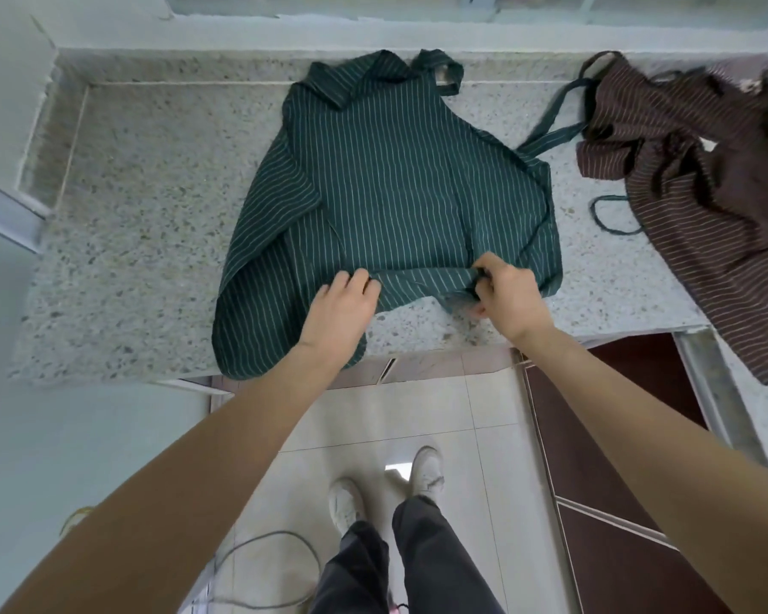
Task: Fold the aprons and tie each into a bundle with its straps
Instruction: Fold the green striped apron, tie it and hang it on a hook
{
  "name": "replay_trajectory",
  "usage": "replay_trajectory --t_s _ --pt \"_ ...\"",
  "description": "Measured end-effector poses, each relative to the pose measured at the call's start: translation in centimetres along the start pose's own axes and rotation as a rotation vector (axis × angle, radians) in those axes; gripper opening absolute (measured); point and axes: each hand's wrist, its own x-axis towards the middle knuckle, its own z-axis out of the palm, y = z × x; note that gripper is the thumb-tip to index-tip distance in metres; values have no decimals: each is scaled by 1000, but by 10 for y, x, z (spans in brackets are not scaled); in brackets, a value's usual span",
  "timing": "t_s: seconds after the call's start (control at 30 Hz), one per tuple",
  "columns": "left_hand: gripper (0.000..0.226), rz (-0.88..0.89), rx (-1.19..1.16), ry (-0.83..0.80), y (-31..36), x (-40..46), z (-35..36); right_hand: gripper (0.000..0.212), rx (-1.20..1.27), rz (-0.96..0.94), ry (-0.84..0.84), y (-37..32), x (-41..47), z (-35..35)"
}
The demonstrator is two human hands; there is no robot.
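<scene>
your left hand lies flat with straight fingers on the green apron, while your right hand pinches its bunched near edge on the counter.

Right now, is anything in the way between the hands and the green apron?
No. Both hands are already on the green apron: the left hand rests on its near edge, and the right hand pinches a bunched fold. The brown apron lies apart, to the right.
</scene>
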Motion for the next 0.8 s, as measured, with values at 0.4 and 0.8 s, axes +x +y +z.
replay_trajectory --t_s 0.4,0.8 --pt "48 -128 -158 -179 -21 -8 10 38 -626 -75 -190 -12 -6 -32" --pt "27 -158 -395 -372 -31 -51 16 28 -544 50 -313 -8 -32 16"
